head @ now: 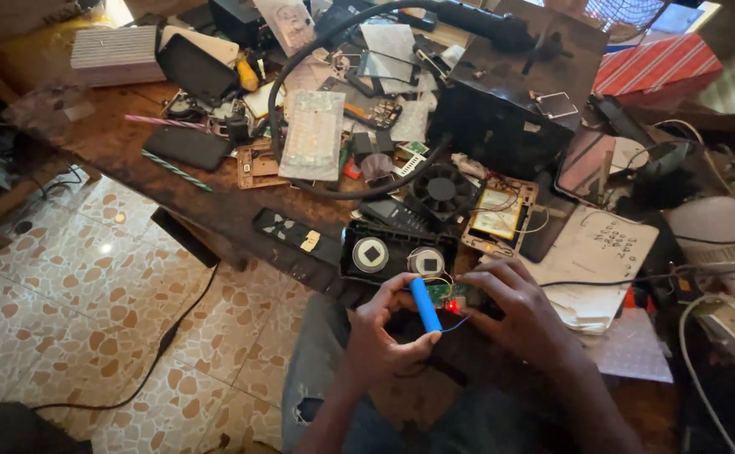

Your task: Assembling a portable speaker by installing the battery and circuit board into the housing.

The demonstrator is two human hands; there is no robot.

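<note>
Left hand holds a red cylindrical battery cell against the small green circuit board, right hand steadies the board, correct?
Not quite: the cylindrical battery cell is blue, not red; the head view shows it. The only red there is a small glowing light on the small green circuit board. The left hand holds the cell, and the right hand steadies the board.

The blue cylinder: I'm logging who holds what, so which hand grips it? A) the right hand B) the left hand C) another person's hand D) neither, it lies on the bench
B: the left hand pinches the blue cylinder, while the right hand rests on the small green circuit board beside it.
</note>
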